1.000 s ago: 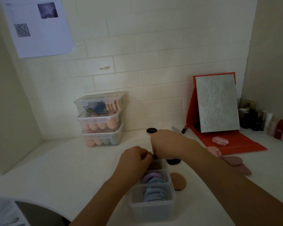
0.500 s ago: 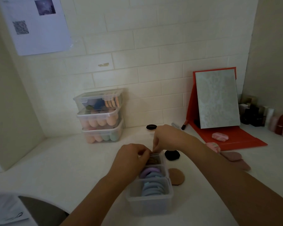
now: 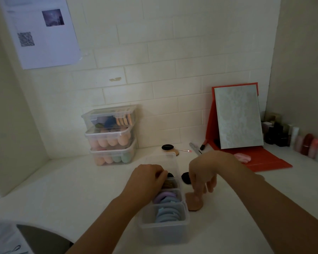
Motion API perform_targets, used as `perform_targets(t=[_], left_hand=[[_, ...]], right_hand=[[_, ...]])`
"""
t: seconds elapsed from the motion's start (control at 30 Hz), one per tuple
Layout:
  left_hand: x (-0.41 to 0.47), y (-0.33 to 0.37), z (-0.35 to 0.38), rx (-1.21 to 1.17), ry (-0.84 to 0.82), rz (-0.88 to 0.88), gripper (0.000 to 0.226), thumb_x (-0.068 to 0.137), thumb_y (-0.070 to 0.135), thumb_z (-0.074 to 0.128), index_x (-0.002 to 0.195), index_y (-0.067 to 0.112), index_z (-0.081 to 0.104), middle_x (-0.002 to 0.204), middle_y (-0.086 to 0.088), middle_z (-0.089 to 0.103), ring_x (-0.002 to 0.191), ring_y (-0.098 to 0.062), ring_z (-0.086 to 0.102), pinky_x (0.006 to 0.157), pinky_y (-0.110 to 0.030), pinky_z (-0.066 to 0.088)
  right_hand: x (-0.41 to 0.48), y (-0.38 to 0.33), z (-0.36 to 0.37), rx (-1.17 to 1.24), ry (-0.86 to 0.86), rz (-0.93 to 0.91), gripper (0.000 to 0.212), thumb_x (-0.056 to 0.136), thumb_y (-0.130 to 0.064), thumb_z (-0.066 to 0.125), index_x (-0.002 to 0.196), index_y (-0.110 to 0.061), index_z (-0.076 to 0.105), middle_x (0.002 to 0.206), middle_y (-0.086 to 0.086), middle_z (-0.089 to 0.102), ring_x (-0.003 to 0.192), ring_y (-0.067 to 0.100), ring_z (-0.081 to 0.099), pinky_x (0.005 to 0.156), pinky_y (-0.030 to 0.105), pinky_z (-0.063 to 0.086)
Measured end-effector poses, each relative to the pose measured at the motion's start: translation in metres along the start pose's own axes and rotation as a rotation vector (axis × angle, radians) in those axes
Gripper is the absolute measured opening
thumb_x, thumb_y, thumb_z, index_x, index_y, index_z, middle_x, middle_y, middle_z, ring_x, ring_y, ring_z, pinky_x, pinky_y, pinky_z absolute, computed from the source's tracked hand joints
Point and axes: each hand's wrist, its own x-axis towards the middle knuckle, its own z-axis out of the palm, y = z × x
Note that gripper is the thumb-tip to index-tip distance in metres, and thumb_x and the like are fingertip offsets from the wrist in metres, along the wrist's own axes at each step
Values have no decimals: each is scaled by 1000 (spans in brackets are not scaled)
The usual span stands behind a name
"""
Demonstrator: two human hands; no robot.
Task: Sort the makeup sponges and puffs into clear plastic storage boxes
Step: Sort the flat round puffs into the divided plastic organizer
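Box (image 3: 163, 230) set near table's (image 3: 81, 189) front edge, left hand (image 3: 149, 177) curled inside, grip undetermined, brown puff (image 3: 194, 203) touched by straight-fingered right hand (image 3: 203, 173).

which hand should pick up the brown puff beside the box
Right. The right hand touches the brown puff, which lies right of the box; the left hand is curled over the box's far end.
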Motion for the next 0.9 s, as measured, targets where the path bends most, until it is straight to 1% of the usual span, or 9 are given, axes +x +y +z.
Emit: perform_targets(t=[0.17,0.27,0.33,0.4,0.5,0.57,0.63,0.8,0.9], left_hand=[[-2,2,-2,-30,-6,9,27,96,35,44,101,20,66,95,3,68,83,-8,59,75,-16,44],[-2,3,0,-55,0,-23,25,97,34,43,113,23,58,105,4,65,85,-6,56,74,-12,41],[-3,4,0,-65,-5,-29,25,97,33,43,114,24,58,107,4,64,87,-6,56,75,-12,41],[-2,4,-1,-50,-17,-6,26,97,32,43,110,21,62,106,3,65,91,-9,58,82,-19,46],[-3,5,-2,-45,-36,8,28,97,32,43,107,19,66,104,1,66,91,-11,59,85,-23,47],[-4,5,-3,-48,-35,8,28,96,31,43,107,19,66,105,1,66,92,-12,59,86,-24,47],[-5,6,-3,-51,-32,12,28,97,31,43,109,20,65,106,2,66,93,-12,59,87,-25,47],[-6,6,-2,0,-48,1,32,98,34,39,111,21,64,105,-1,64,91,-12,58,85,-26,47],[-4,7,-3,19,-64,20,31,98,34,38,106,25,66,98,2,59,85,-11,55,76,-20,42]], right_hand=[[13,-16,10,2,59,-99,43,82,-25,71,113,2,61,84,7,63,65,13,54,59,16,43],[10,-16,8,-73,64,-130,25,82,-26,72,94,-6,66,72,-1,56,62,9,50,59,17,40],[4,-10,2,-114,118,-96,18,79,-27,74,86,-11,66,83,1,64,66,11,54,55,16,40],[-5,-4,-6,-193,279,-10,32,78,-25,75,103,-7,68,104,7,68,77,14,55,52,17,39],[-14,2,-18,-75,669,28,24,83,-14,66,106,-8,67,106,7,67,82,16,59,61,23,46],[-15,-1,-22,156,889,-103,20,87,-16,63,105,-10,68,104,4,66,90,18,62,72,24,48],[-12,-11,-19,323,995,-294,17,89,-18,61,104,-13,68,104,2,66,87,12,60,71,17,45],[17,-22,1,221,885,-404,19,86,-28,65,100,-18,73,97,-2,71,76,3,56,60,5,35],[25,-22,5,156,767,-377,20,88,-26,63,103,-20,74,101,-2,73,86,8,63,71,12,44]])
